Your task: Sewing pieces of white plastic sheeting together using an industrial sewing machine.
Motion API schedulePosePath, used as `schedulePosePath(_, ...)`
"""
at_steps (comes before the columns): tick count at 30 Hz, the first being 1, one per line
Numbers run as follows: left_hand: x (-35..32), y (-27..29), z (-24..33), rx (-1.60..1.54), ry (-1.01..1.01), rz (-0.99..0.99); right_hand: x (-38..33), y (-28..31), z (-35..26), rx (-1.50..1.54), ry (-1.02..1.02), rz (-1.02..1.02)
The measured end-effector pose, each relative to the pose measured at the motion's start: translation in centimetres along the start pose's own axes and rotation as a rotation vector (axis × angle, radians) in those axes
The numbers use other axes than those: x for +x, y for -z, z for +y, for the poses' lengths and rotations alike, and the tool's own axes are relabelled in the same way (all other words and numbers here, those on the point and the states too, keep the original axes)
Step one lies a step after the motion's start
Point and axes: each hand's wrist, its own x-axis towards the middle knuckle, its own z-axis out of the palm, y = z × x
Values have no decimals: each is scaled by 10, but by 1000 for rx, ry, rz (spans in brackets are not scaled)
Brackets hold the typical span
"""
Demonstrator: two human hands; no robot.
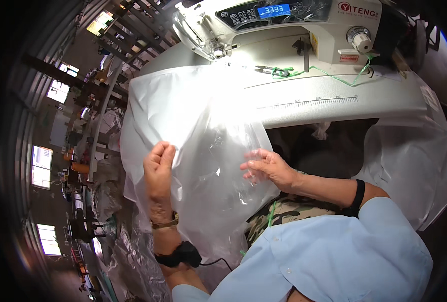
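Note:
A large translucent white plastic sheet [150,108] hangs from the sewing machine's bed toward my lap, its upper part under the needle area. My left hand [159,163] is closed, thumb against the bent fingers, pinching the white sheet at its left part. Clear, glossy plastic film [223,161] lies over the middle of the sheet. At the film's right side is my right hand [276,171], its fingers apart and partly seen through the film. The white sewing machine [329,43] stands ahead, its lamp glaring over the needle area.
Small thread snips [266,69] with green cord [334,78] lie on the machine bed [329,100], which has a printed ruler. More white sheeting [409,161] hangs at the right. Crumpled plastic [133,261] lies at lower left. A cable [216,261] runs from my left wristband.

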Motion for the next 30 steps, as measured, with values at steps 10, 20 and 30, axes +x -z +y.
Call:
schedulePosePath(10, -42, -71, -12, -222, 150, -213, 1, 4, -1, -86, 43, 0)
schedulePosePath(20, -50, -83, -50, -391, 466, -246, -4, -19, -3, -12, 0, -143)
schedulePosePath(30, -45, -62, -66, -219, 334, -115, -23, -18, -11, -208, 35, -68)
